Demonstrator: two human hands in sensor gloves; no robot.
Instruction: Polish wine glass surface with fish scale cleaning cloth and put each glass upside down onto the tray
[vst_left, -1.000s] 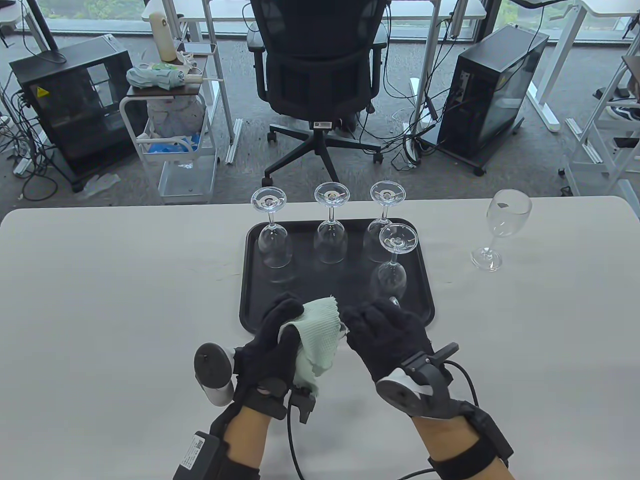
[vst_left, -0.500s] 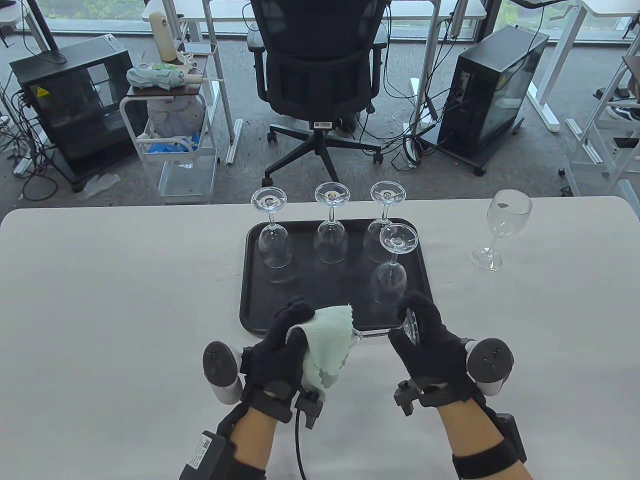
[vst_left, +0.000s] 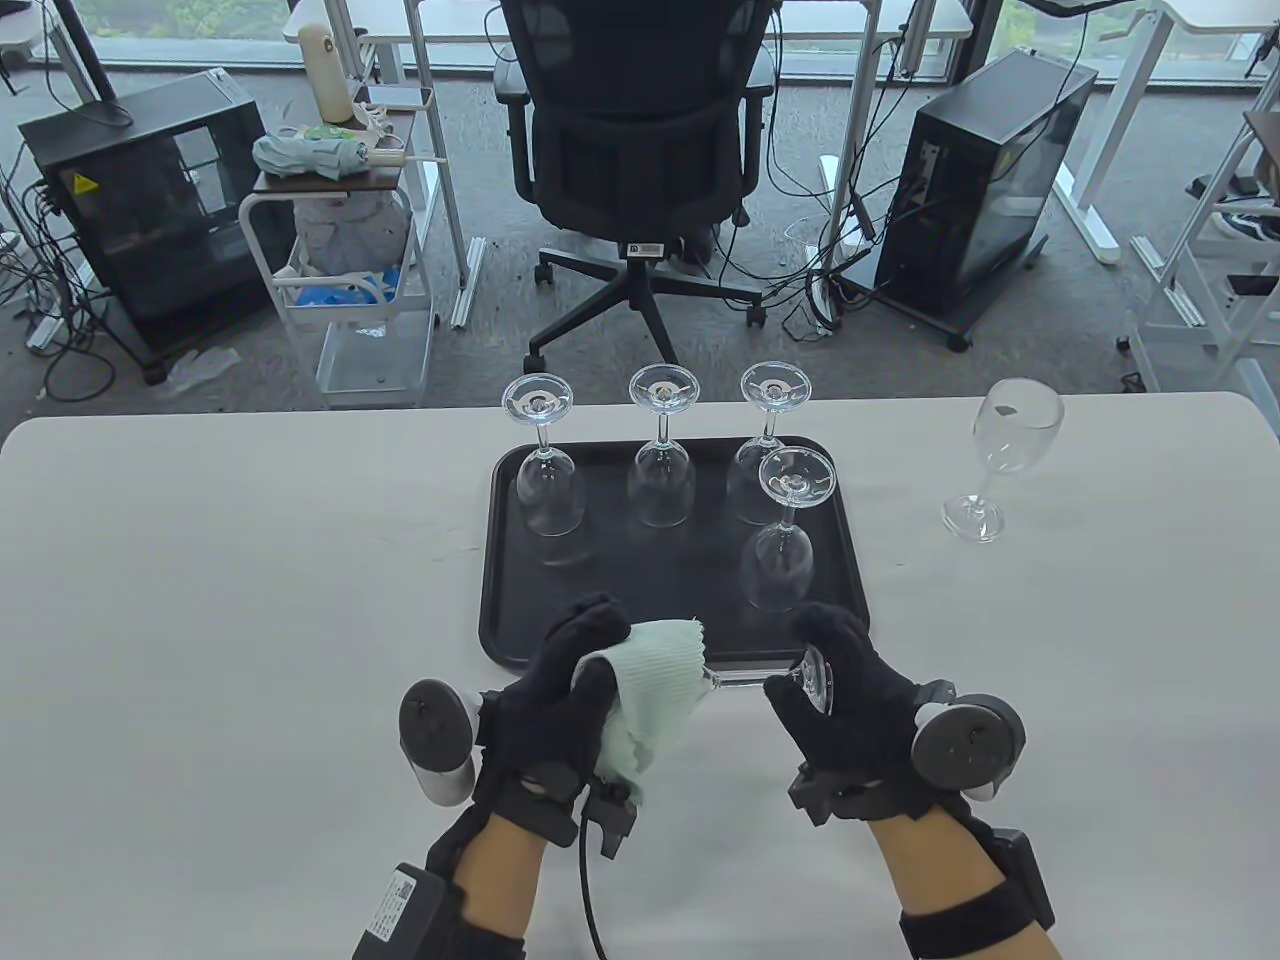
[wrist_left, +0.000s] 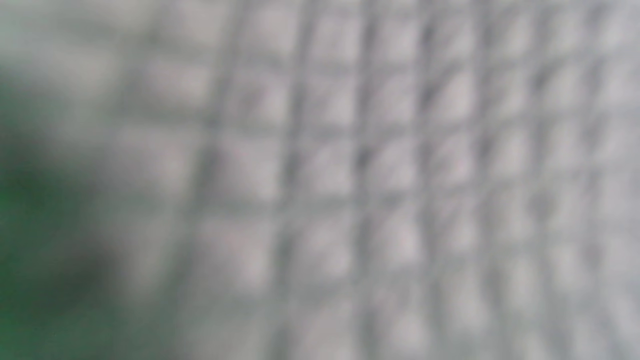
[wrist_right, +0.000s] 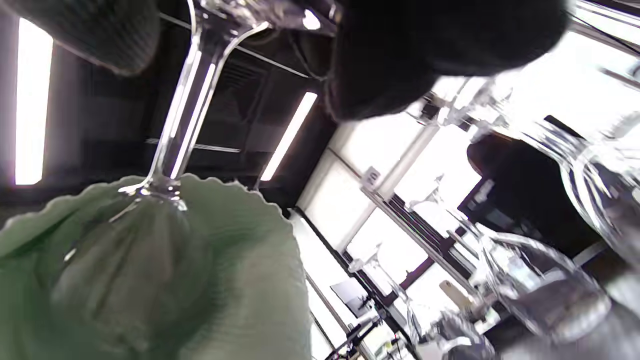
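Observation:
A wine glass (vst_left: 760, 678) lies on its side in the air just in front of the black tray (vst_left: 505, 600). My left hand (vst_left: 580, 680) wraps the pale green cloth (vst_left: 650, 690) round its bowl, which the cloth hides. My right hand (vst_left: 825, 680) pinches the glass's foot (vst_left: 818, 675). In the right wrist view the stem (wrist_right: 185, 105) runs down into the cloth (wrist_right: 165, 270). Several glasses stand upside down on the tray, such as one (vst_left: 783, 530) at the right. The left wrist view shows only blurred cloth weave (wrist_left: 350, 180).
One upright wine glass (vst_left: 1005, 455) stands on the table to the right of the tray. The white table (vst_left: 200, 600) ends just behind the tray; an office chair (vst_left: 640, 150), carts and computer cases stand on the floor beyond.
My right hand left the bowl end, turned palm-in and took the glass's foot, baring the stem. Since half a second ago both hands and the glass sank slightly toward me.

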